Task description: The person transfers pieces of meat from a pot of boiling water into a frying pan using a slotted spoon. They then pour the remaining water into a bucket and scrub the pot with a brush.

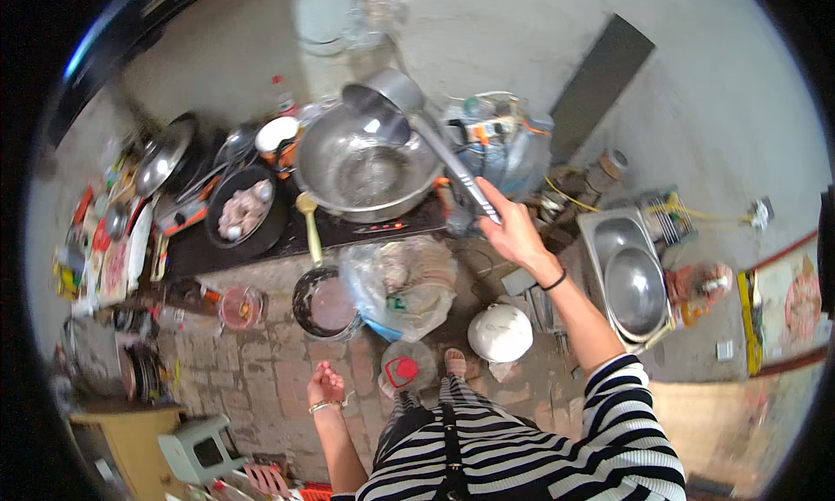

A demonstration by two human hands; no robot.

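My right hand (514, 230) grips the handle of a large metal ladle (401, 91). The ladle's deep cup is raised over the far rim of a wide metal basin (313, 155), which holds clear liquid. Under the basin lies a black cooktop (427, 215) with small red lights. My left hand (325, 385) hangs low over the floor with nothing in it, its fingers loosely curled. A pale-handled spoon (312, 230) rests at the cooktop's front edge. Left of the basin stands a black pot (277, 224) with pale raw meat (244, 211) in it.
On the floor are a pot of pinkish liquid (331, 305), a clear plastic bag (411, 286), a red-capped jug (408, 367) and a white rounded object (500, 333). A metal sink (590, 230) stands right, a grey stool (196, 445) lower left. Bottles and bags crowd the basin's right.
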